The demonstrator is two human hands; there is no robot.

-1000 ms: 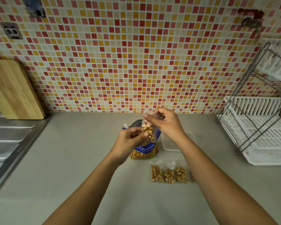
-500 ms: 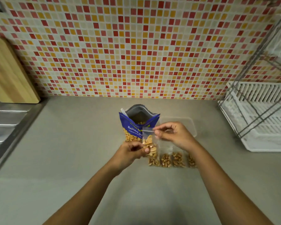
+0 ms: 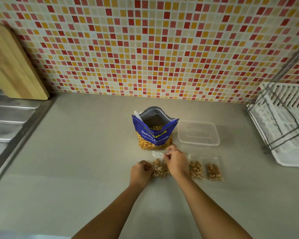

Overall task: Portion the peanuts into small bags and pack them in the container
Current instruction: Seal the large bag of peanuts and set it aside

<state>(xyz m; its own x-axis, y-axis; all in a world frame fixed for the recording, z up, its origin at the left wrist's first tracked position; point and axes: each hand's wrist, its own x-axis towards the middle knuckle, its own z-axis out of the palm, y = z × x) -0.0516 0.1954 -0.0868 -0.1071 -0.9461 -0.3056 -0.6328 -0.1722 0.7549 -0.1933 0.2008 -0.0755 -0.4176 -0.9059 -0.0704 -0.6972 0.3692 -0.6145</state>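
A blue pouch of salted peanuts [image 3: 154,133] stands open on the grey counter, with a white scoop handle [image 3: 138,116] sticking out of it. A clear plastic container [image 3: 198,133] sits to its right. In front of the pouch a small clear bag of peanuts [image 3: 159,167] lies on the counter. My left hand [image 3: 140,173] holds its left side with curled fingers. My right hand [image 3: 177,162] pinches its top edge. Two more filled small bags [image 3: 196,169] [image 3: 213,171] lie to the right; my right hand may hide others.
A white dish rack [image 3: 283,121] with a metal frame stands at the right. A steel sink drainboard [image 3: 10,121] lies at the left, and a wooden cutting board [image 3: 12,66] leans on the tiled wall behind it.
Both hands have lowered the small bag from in front of the pouch's mouth down onto the counter, left of the row of filled bags. The camera has tilted down.
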